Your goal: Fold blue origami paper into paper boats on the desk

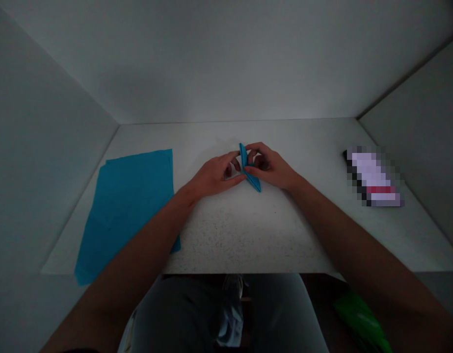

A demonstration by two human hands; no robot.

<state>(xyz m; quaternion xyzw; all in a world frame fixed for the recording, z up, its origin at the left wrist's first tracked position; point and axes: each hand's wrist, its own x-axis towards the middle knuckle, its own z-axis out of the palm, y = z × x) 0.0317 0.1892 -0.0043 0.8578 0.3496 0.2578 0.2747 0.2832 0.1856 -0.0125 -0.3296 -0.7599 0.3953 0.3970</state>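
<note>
A small blue folded paper piece [254, 182], narrow and pointed at both ends, stands on edge at the middle of the white table [248, 230]. My left hand [215, 175] pinches it from the left, thumb and fingers pressed on its side. From the right, my right hand [268, 166] grips the same piece with curled fingers. Both hands rest on the tabletop, and the fingers hide the middle of the piece.
A stack of flat blue paper sheets [128, 206] lies on the left part of the table, partly under my left forearm. A blurred-out dark object [373, 177] lies at the right. White walls close in the table on three sides. Something green [359, 318] is below the table edge.
</note>
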